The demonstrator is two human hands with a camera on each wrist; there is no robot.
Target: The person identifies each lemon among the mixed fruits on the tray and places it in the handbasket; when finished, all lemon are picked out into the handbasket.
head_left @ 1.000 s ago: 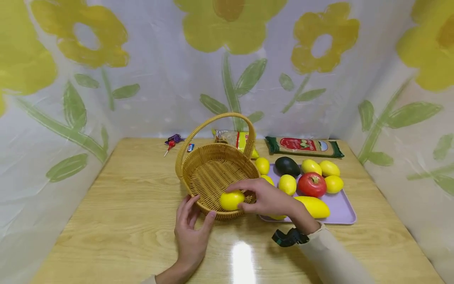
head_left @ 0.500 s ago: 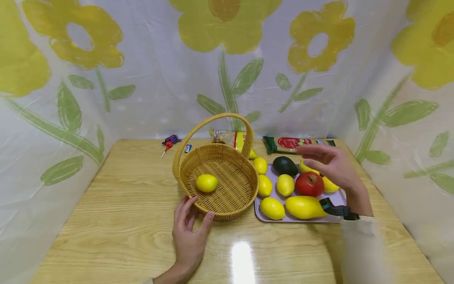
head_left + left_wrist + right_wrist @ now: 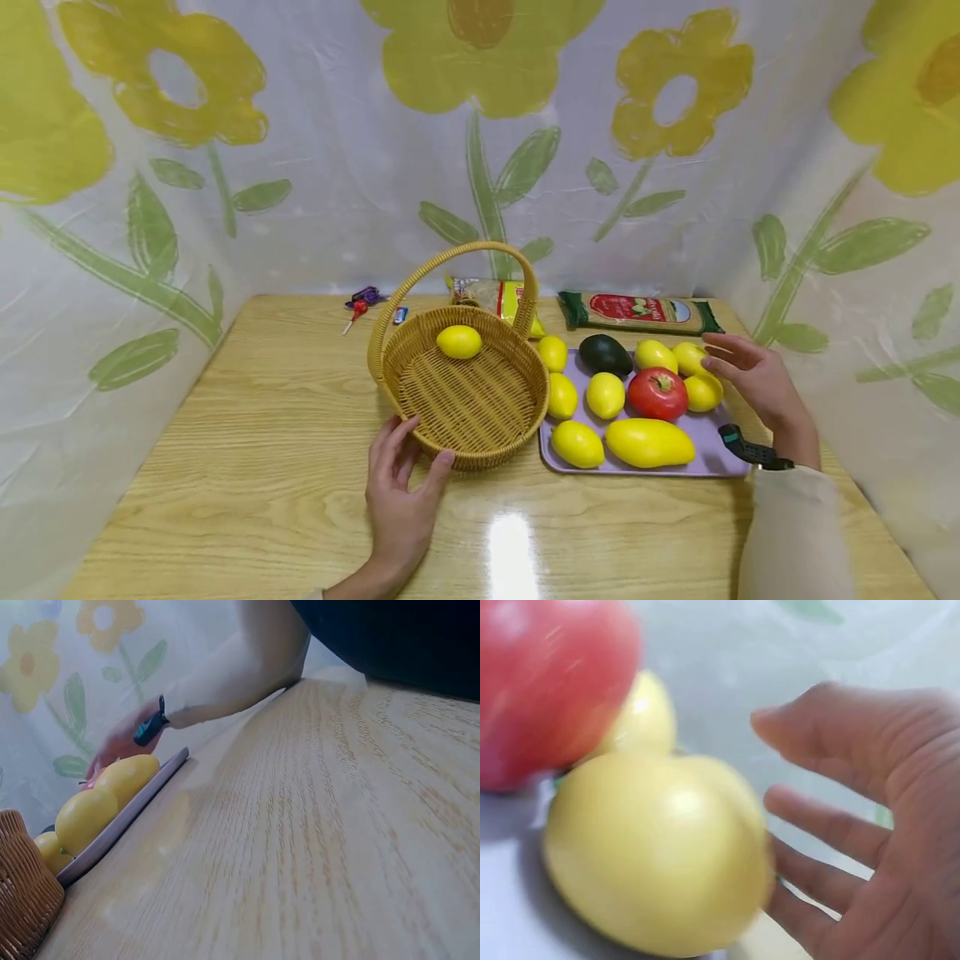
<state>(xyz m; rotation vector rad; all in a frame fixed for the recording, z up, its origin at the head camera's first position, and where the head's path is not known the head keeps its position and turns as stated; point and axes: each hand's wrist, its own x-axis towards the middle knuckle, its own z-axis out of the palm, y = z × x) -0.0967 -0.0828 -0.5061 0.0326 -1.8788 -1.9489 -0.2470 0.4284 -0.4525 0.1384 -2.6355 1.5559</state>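
A wicker basket (image 3: pixel 465 400) with a tall arched handle stands mid-table, one lemon (image 3: pixel 459 342) lying at the far side of its bottom. My left hand (image 3: pixel 403 496) rests its spread fingertips and thumb on the basket's near rim. At the right edge of the purple tray (image 3: pixel 720 454), my right hand (image 3: pixel 765 387) hovers with parted fingers beside a lemon (image 3: pixel 703 392). In the right wrist view those fingers reach alongside the yellow lemon (image 3: pixel 660 855) and hold nothing. A red pomegranate-like fruit (image 3: pixel 657 393) sits left of that lemon.
Also on the tray are several more lemons (image 3: pixel 606 395), a dark avocado (image 3: pixel 605 355) and a yellow mango (image 3: pixel 649 442). Behind stand a green-ended noodle pack (image 3: pixel 641 310) and a yellow snack bag (image 3: pixel 510 300). A red lollipop (image 3: pixel 360 308) lies back left.
My right hand let go of the lemon inside the basket and moved right, to the tray's far side. The lemon rolled to the basket's back. My left hand stayed at the rim.
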